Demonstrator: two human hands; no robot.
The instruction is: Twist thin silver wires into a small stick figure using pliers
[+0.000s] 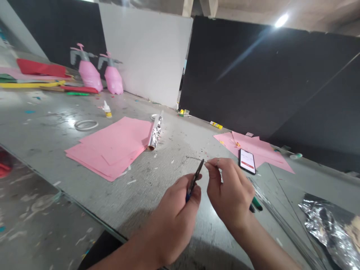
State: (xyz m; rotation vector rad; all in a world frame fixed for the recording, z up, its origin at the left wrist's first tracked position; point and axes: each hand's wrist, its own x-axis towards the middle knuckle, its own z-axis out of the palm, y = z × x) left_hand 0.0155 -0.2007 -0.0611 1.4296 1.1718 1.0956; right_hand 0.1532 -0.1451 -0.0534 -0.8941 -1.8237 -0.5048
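My left hand is closed around a pair of pliers with dark jaws and a bit of blue handle showing. The jaws point up and away, their tip at a thin twisted wire. My right hand pinches the wire's right end between thumb and fingertips, just beside the plier tip. From there the wire runs left above the table and bends down at its far end. Whether the jaws grip the wire or only touch it, I cannot tell. Green-handled tools lie partly hidden behind my right wrist.
Pink sheets lie at left beside a foil roll. A phone rests on more pink paper. Straight wires and crumpled foil are at right. A glue bottle and pink sprayers stand farther back.
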